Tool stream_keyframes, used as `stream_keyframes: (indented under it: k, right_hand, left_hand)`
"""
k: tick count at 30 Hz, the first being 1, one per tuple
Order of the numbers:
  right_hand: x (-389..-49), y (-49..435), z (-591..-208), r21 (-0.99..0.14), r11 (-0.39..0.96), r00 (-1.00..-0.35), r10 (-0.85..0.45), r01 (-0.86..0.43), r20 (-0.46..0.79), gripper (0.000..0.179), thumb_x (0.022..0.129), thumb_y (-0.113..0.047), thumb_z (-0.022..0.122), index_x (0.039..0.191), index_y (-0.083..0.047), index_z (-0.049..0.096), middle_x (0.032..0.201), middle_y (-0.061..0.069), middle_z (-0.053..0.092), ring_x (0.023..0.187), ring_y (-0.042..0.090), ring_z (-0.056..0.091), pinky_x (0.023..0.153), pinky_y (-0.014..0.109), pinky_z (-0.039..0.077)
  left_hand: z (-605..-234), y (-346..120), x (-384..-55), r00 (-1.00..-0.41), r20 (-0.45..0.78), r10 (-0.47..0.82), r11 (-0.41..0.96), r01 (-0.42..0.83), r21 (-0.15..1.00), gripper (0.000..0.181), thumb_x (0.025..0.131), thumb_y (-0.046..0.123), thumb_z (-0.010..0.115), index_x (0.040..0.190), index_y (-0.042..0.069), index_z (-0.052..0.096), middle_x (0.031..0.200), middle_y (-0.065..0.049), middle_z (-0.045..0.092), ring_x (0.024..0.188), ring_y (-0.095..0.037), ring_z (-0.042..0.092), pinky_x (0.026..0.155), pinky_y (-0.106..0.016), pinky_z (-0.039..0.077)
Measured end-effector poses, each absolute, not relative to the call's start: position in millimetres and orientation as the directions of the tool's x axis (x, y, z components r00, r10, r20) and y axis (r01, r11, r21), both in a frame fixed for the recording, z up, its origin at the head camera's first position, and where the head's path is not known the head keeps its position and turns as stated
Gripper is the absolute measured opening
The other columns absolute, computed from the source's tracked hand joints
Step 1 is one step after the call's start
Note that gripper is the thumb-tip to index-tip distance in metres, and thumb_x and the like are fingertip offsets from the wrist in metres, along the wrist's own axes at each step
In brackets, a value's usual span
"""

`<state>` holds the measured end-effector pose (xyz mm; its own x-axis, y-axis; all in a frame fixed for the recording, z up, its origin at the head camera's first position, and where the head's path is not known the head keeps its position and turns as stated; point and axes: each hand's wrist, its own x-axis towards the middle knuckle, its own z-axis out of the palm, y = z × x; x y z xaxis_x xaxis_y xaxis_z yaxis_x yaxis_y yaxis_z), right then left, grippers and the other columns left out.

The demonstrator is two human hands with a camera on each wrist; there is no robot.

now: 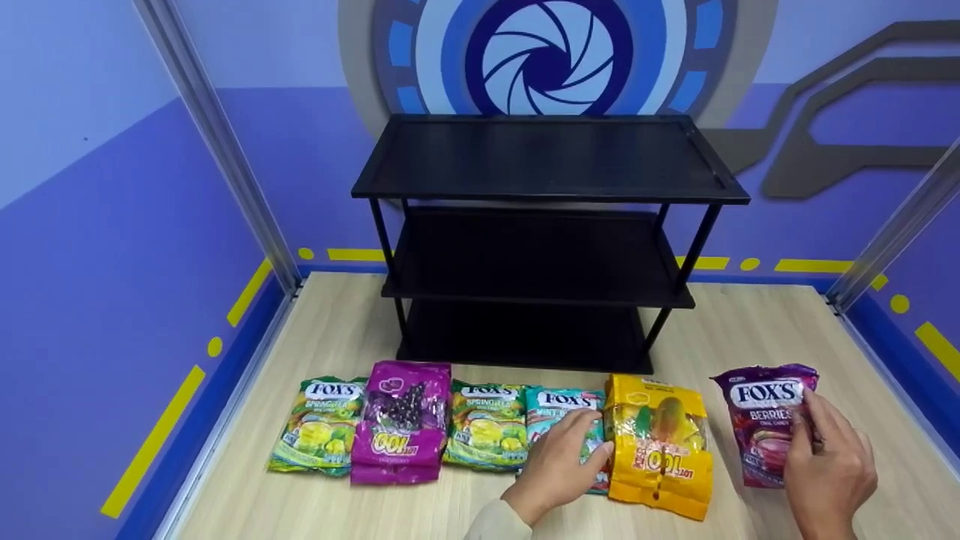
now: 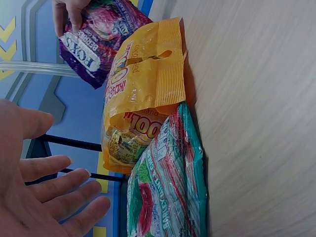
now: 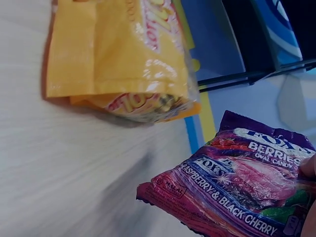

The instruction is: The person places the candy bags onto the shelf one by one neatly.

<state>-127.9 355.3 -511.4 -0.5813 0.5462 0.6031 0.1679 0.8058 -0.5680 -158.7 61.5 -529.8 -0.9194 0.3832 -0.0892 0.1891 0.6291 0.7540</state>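
Note:
My right hand (image 1: 831, 469) pinches a dark purple bag of Fox's Berries candy (image 1: 757, 431) by its right side. In the right wrist view this bag is tilted, with a shadow on the table beneath it. My left hand (image 1: 564, 465) hovers over the teal Fox's mint candy bag (image 1: 547, 411), partly covering it in the head view. Its fingers are spread and hold nothing, as the left wrist view shows. Between the two hands lies a yellow bag of 100 candy (image 1: 660, 427), just right of the mint bag.
Left of the mint bag lie a green Fox's Spring Tea bag (image 1: 486, 439), a magenta 100 candy bag (image 1: 405, 442) and another green Spring Tea bag (image 1: 319, 435). Behind the row stands a black three-tier shelf (image 1: 547, 157). Blue-purple panels (image 1: 112, 300) enclose the wooden table (image 1: 337, 307).

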Motion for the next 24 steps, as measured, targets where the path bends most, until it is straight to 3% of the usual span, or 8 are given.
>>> stream_keyframes:
  k: [4,7,11,19,24]
  right_hand:
    - [-127.3,350.0,-501.8,-0.548,0.833,-0.548,0.497,0.082,0.673,0.037,0.09,-0.005,0.066,0.126,-0.013,0.065,0.124,0.013,0.066,0.097,0.026,0.06,0.072,0.009,0.023]
    - [-127.5,346.1,-495.5,-0.541,0.841,-0.517,0.472,0.02,0.714,0.035,0.088,-0.003,0.067,0.123,-0.01,0.067,0.121,0.015,0.068,0.097,-0.003,0.056,0.071,0.009,0.022]
    - [-128.3,339.4,-487.0,-0.57,0.822,-0.503,0.493,0.002,0.71,0.036,0.088,-0.006,0.069,0.123,-0.013,0.067,0.122,0.012,0.068,0.102,-0.032,0.035,0.075,0.006,0.023]
    - [-126.0,315.5,-464.3,-0.63,0.776,-0.49,0.538,-0.029,0.686,0.036,0.086,-0.002,0.069,0.121,-0.01,0.068,0.121,0.014,0.068,0.101,-0.031,0.036,0.08,0.004,0.027]
    - [-122.5,299.3,-451.6,-0.653,0.756,-0.497,0.551,-0.043,0.671,0.037,0.085,-0.001,0.07,0.121,-0.011,0.069,0.119,0.013,0.069,0.102,-0.026,0.041,0.091,-0.003,0.034]
  left_hand:
    - [-531.4,61.0,-158.8,-0.92,-0.072,0.384,0.626,0.203,0.753,0.045,0.096,0.048,0.053,0.138,0.033,0.048,0.143,0.015,0.047,0.128,-0.009,0.051,0.107,-0.04,0.046]
    - [-531.8,60.8,-158.9,-0.921,-0.063,0.384,0.623,0.208,0.754,0.044,0.096,0.047,0.053,0.138,0.032,0.048,0.143,0.015,0.047,0.127,-0.009,0.051,0.107,-0.04,0.046]
    - [-531.6,61.4,-158.8,-0.921,-0.069,0.382,0.62,0.201,0.758,0.044,0.096,0.047,0.054,0.137,0.033,0.048,0.142,0.015,0.047,0.127,-0.009,0.051,0.107,-0.04,0.046]
    - [-530.5,62.2,-158.7,-0.922,-0.083,0.379,0.619,0.186,0.763,0.044,0.096,0.046,0.054,0.137,0.033,0.048,0.142,0.015,0.047,0.127,-0.009,0.051,0.107,-0.04,0.046]
    - [-530.7,62.3,-158.3,-0.923,-0.08,0.377,0.616,0.186,0.765,0.044,0.096,0.047,0.054,0.137,0.033,0.048,0.142,0.015,0.047,0.128,-0.01,0.051,0.106,-0.041,0.047]
